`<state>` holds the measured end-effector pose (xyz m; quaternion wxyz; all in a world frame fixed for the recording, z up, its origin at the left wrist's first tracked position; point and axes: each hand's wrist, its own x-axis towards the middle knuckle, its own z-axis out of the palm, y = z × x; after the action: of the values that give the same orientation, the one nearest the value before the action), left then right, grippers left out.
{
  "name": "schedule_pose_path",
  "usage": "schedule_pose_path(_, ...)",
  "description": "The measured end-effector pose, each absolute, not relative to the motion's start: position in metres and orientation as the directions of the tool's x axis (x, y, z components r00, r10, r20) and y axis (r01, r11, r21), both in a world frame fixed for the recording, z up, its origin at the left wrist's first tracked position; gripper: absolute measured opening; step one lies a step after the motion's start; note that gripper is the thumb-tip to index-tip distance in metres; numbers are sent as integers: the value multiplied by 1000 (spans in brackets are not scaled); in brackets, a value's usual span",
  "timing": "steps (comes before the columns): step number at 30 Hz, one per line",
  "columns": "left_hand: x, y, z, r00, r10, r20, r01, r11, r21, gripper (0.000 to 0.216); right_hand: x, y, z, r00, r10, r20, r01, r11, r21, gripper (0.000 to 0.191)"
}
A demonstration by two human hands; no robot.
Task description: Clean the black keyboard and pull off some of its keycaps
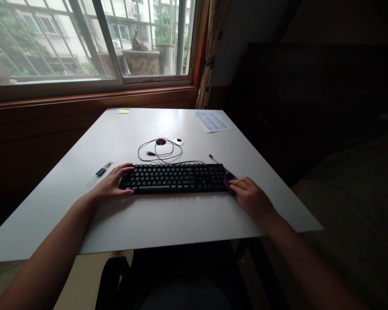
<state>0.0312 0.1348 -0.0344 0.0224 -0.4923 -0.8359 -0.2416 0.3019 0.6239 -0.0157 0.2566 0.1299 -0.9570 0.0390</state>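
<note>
A black keyboard [176,177] lies across the middle of a white table [168,215]. My left hand [111,184] grips its left end, thumb under the front edge and fingers over the back corner. At the keyboard's right end my right hand [249,196] is closed on a small purple object [229,180] that touches the keyboard's corner. The keyboard's cable [160,150] coils loosely behind it, its USB plug lying free.
A wire key puller [99,173] lies left of the keyboard. A pen [213,159], a small white disc [178,141], a printed sheet [212,121] and a yellow note [123,111] lie farther back. Beyond are a window and a curtain [213,51]; a dark chair is below.
</note>
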Motion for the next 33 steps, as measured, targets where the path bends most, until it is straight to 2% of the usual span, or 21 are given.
schedule_pose_path(5,31,134,-35,-513,814,272,835,400,378,81,308,626,-7,-810,-94,579,-158,986,-60,42)
schedule_pose_path(9,32,134,-34,-518,810,275,833,405,377,81,287,594,-5,-796,-52,604,-200,963,-181,34)
schedule_pose_path(13,34,135,-33,-527,804,276,827,409,385,81,267,571,-9,-846,-73,529,-260,921,-289,23)
schedule_pose_path(17,35,135,-32,-528,805,272,825,410,388,81,259,566,-14,-895,-100,435,-240,929,-281,20)
schedule_pose_path(27,36,136,-31,-517,811,275,829,394,396,79,254,566,-18,-915,10,403,-152,917,-370,14)
schedule_pose_path(33,35,136,-32,-519,811,268,827,398,397,78,251,574,-22,-924,86,373,-146,822,-551,5)
